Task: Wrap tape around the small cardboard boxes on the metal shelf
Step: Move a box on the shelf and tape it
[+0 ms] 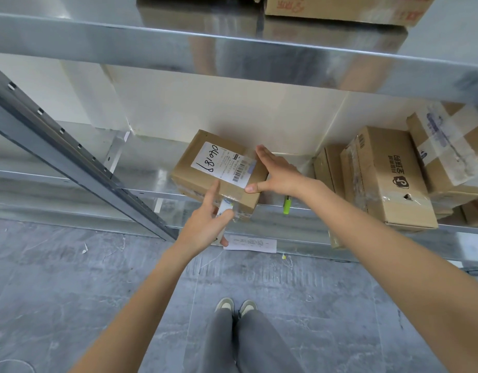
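A small cardboard box [205, 179] with a white shipping label [221, 164] sits on the metal shelf [71, 184], its near corner over the shelf's front edge. Clear tape shows on its near side. My right hand [275, 170] lies flat against the box's right side, fingers straight, thumb on the top edge. My left hand [208, 224] grips a small white object [225, 208], perhaps a tape roll or cutter, below the box's front; its index finger points up onto the box's top.
A green marker [287, 205] lies on the shelf right of the box. More taped cardboard boxes [385, 179] stand at the right. A paper slip [251, 244] lies on the lower level. An upper shelf beam [232, 52] crosses overhead; a slanted upright [71, 149] stands at left.
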`<state>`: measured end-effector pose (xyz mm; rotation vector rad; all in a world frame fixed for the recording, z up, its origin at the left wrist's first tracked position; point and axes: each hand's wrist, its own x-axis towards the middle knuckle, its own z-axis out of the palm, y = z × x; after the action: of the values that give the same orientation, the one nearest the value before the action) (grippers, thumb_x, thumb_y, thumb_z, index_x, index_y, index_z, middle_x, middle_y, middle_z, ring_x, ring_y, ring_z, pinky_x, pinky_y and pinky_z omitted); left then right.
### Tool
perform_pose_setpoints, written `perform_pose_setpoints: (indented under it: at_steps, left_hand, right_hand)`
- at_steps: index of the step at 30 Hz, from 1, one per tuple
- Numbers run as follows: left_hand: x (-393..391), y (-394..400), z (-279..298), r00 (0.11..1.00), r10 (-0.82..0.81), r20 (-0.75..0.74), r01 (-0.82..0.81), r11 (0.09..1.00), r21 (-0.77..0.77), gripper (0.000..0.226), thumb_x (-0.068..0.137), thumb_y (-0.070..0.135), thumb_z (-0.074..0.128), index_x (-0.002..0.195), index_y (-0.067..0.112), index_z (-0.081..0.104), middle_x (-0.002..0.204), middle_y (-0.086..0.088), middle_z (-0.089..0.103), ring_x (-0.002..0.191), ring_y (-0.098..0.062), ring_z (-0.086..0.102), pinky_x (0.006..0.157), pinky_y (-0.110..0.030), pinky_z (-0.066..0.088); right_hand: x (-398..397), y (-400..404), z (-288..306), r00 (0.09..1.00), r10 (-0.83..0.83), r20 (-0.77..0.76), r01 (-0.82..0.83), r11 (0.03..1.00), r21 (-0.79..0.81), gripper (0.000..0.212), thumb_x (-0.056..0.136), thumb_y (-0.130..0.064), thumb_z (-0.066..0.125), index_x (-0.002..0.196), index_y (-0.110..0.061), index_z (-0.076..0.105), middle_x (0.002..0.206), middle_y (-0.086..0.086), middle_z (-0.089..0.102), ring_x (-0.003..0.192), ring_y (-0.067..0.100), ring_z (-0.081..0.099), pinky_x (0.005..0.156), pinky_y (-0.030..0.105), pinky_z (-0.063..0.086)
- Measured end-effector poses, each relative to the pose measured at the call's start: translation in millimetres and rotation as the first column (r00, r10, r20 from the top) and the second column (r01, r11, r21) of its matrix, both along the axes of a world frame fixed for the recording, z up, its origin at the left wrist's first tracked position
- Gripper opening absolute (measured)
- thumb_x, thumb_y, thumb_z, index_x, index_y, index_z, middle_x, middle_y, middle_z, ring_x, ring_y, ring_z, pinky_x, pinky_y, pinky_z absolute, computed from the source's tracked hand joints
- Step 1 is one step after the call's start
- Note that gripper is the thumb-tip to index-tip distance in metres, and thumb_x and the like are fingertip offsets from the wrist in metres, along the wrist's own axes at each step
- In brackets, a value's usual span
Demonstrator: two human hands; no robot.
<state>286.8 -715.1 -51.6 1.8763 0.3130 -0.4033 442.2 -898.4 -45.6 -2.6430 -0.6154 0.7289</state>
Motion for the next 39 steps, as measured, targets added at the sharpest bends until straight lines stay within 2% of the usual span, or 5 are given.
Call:
perform_pose_setpoints:
  at_steps: [8, 20, 27, 32, 39]
  left_hand:
    - [-6, 18, -6, 0.998, 0.02, -0.055, -0.036, 0.952, -0.303, 0.078, 0.088, 0.03, 0.071, 0.137, 0.07, 0.025, 0.09, -0.016, 0.068, 0.07, -0.038, 0.072, 0.054, -0.025, 0.054]
    - [18, 24, -4, 0.999, 0.034, -0.021, -0.038, 0.961, -0.274, 0.064, 0.09, 0.025, 0.07, 0.135, 0.06, 0.04, 0.091, -0.013, 0.057, 0.067, -0.03, 0.051, 0.063, -0.029, 0.051]
    - [23, 28, 0, 1.0, 0.027, -0.013, -0.03, 0.974, -0.224, 0.063, 0.091, 0.026, 0.067, 0.139, 0.056, 0.04, 0.09, -0.012, 0.053, 0.066, -0.026, 0.047, 0.061, -0.027, 0.046]
    - [24, 27, 7, 0.998, 0.028, -0.051, -0.042, 0.954, -0.297, 0.067, 0.091, 0.027, 0.069, 0.145, 0.05, 0.035, 0.102, -0.039, 0.059, 0.051, -0.026, 0.064, 0.052, -0.028, 0.055]
    - [5, 23, 4, 0.989, 0.096, 0.115, -0.069, 0.973, -0.22, 0.072, 0.084, 0.055, 0.068, 0.146, 0.047, 0.034, 0.105, -0.006, 0.073, 0.083, -0.016, 0.072, 0.082, -0.02, 0.05]
  right_hand:
    - [10, 10, -5, 0.995, 0.032, 0.096, -0.043, 0.992, 0.117, 0.062, 0.102, -0.051, 0.018, 0.154, -0.027, -0.004, 0.162, -0.011, -0.01, 0.148, 0.006, -0.009, 0.12, 0.043, -0.004]
    - [-57, 13, -16, 0.866, 0.39, 0.314, -0.372, 0.921, -0.119, 0.067, 0.098, -0.054, 0.006, 0.155, -0.022, -0.008, 0.161, -0.007, -0.012, 0.147, 0.008, -0.015, 0.116, 0.048, -0.017]
    - [-83, 12, -22, 0.825, 0.44, 0.354, -0.445, 0.893, -0.072, 0.07, 0.102, -0.046, 0.031, 0.155, -0.021, -0.006, 0.161, -0.008, -0.012, 0.146, 0.007, -0.018, 0.12, 0.046, -0.011]
    - [-62, 11, -20, 0.912, 0.23, 0.34, -0.22, 0.973, -0.068, 0.114, 0.074, -0.072, 0.06, 0.153, -0.031, -0.012, 0.16, -0.001, -0.023, 0.146, 0.026, -0.022, 0.115, 0.061, -0.009]
    - [-40, 7, -11, 0.975, 0.001, 0.22, -0.003, 1.0, 0.011, 0.131, 0.057, -0.07, 0.076, 0.154, -0.028, -0.002, 0.16, 0.013, -0.012, 0.146, 0.031, -0.011, 0.116, 0.052, 0.008]
